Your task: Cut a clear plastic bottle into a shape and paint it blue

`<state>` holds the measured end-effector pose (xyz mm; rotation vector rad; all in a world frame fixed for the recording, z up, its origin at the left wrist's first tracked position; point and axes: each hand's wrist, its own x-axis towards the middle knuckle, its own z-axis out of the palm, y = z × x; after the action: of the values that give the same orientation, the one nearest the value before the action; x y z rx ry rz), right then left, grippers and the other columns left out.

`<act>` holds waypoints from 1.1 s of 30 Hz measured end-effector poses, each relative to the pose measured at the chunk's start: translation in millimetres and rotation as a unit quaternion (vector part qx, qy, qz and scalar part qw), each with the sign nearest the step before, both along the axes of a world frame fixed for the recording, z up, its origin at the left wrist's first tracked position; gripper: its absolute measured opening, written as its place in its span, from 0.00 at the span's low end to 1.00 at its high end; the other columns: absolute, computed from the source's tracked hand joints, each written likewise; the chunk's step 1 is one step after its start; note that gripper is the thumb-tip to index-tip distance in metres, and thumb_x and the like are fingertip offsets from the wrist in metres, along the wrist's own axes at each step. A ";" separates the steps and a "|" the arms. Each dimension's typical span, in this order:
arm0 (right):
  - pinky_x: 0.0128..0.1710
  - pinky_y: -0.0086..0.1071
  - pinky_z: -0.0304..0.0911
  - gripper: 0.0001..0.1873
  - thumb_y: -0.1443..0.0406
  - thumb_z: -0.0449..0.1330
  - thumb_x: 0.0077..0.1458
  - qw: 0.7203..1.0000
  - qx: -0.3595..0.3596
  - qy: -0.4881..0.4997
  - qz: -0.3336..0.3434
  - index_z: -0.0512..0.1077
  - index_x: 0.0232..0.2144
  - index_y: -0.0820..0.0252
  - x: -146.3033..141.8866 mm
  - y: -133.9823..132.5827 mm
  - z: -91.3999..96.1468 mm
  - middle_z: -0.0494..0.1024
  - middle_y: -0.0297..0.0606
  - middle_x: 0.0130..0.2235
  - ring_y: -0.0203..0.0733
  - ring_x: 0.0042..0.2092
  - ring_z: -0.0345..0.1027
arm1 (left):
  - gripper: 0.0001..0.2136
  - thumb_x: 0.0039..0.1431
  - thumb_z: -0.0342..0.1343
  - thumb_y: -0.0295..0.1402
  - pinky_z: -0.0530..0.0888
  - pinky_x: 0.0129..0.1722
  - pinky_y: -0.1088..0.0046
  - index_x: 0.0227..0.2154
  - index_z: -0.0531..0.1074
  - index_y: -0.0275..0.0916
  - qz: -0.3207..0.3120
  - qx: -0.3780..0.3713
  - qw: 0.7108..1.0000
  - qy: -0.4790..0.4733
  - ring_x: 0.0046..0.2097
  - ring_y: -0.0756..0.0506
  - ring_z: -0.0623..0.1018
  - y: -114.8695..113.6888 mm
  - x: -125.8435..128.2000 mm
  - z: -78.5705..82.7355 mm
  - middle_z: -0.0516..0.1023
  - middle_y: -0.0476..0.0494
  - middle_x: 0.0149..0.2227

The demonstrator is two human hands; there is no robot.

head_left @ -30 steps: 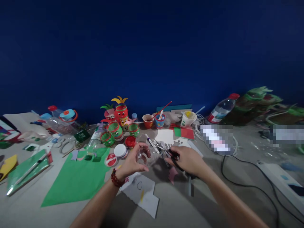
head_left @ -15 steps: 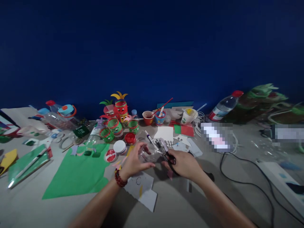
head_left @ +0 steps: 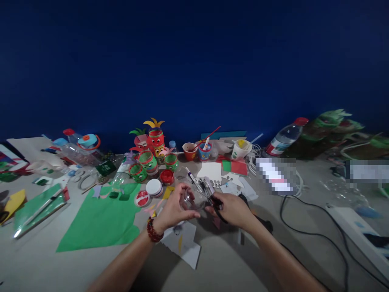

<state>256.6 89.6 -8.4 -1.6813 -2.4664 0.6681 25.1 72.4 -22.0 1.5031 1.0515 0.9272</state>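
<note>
Here, my left hand (head_left: 174,207) curls its fingers round the clear plastic (head_left: 189,198); my right hand (head_left: 234,209) grips scissors (head_left: 216,202); painted cups (head_left: 147,159) near the back edge of the table (head_left: 225,263).

The right hand (head_left: 233,209) covers part of the scissors (head_left: 219,213); whether their blades touch the clear plastic piece (head_left: 188,199) is too indistinct to tell. The left hand (head_left: 174,209) partly hides that piece. Pixelation masks a bright object (head_left: 275,176). Green-topped items (head_left: 330,127) look smeared. The right edge crops the white strip (head_left: 346,223).
</note>
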 end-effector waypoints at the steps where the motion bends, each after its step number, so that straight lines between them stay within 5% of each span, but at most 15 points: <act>1: 0.33 0.31 0.55 0.15 0.51 0.59 0.58 1.000 -0.002 0.001 -0.001 0.72 0.33 0.56 -0.2 -0.3 -0.7 0.81 0.39 0.35 0.46 0.38 0.74 | 0.35 0.40 0.73 0.42 0.76 0.36 0.67 0.47 0.58 0.42 -0.009 -0.015 1.000 -0.018 0.39 0.44 0.78 -0.1 -0.6 0.0 0.71 0.44 0.43; 8: 0.33 0.31 0.55 0.16 0.51 0.59 0.58 1.000 -0.012 0.021 -0.001 0.72 0.33 0.57 -1.3 -0.9 -4.1 0.80 0.40 0.35 0.47 0.38 0.73 | 0.32 0.43 0.71 0.45 0.74 0.36 0.69 0.46 0.59 0.43 -0.056 -0.058 0.989 -0.125 0.44 0.42 0.77 1.4 -4.4 0.1 0.69 0.43 0.46; 17: 0.29 0.29 0.53 0.16 0.51 0.59 0.57 0.997 -0.038 0.059 -0.026 0.70 0.29 0.57 2.1 4.0 1.1 0.77 0.37 0.29 0.41 0.31 0.68 | 0.28 0.54 0.63 0.48 0.75 0.44 0.63 0.52 0.61 0.41 -0.068 -0.013 0.991 -0.116 0.48 0.40 0.75 2.1 -6.5 -5.7 0.73 0.39 0.47; 22: 0.28 0.28 0.52 0.15 0.52 0.60 0.56 0.997 -0.023 0.057 -0.040 0.69 0.28 0.57 3.2 1.5 8.9 0.77 0.36 0.28 0.40 0.30 0.67 | 0.34 0.47 0.70 0.44 0.77 0.42 0.63 0.52 0.57 0.42 -0.010 0.110 0.994 0.019 0.46 0.41 0.76 2.0 -7.4 -4.2 0.70 0.41 0.46; 27: 0.30 0.29 0.51 0.15 0.52 0.61 0.55 0.997 0.003 0.052 -0.052 0.69 0.28 0.56 1.1 -6.1 17.6 0.78 0.37 0.30 0.42 0.32 0.70 | 0.37 0.46 0.69 0.49 0.74 0.51 0.53 0.55 0.59 0.41 0.061 0.236 0.943 0.224 0.46 0.39 0.75 -0.9 -9.9 8.6 0.71 0.41 0.44; 33: 0.32 0.31 0.56 0.12 0.55 0.59 0.56 0.997 -0.004 0.060 -0.040 0.68 0.32 0.57 -6.6 -15.7 18.4 0.79 0.40 0.33 0.45 0.35 0.73 | 0.38 0.49 0.67 0.50 0.75 0.52 0.53 0.57 0.57 0.39 0.150 0.317 0.898 0.265 0.51 0.35 0.76 -5.6 -5.5 7.8 0.73 0.35 0.49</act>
<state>250.0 73.9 10.0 -1.6807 -2.3047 0.7459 19.7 66.8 -14.2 2.2658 1.4906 1.1797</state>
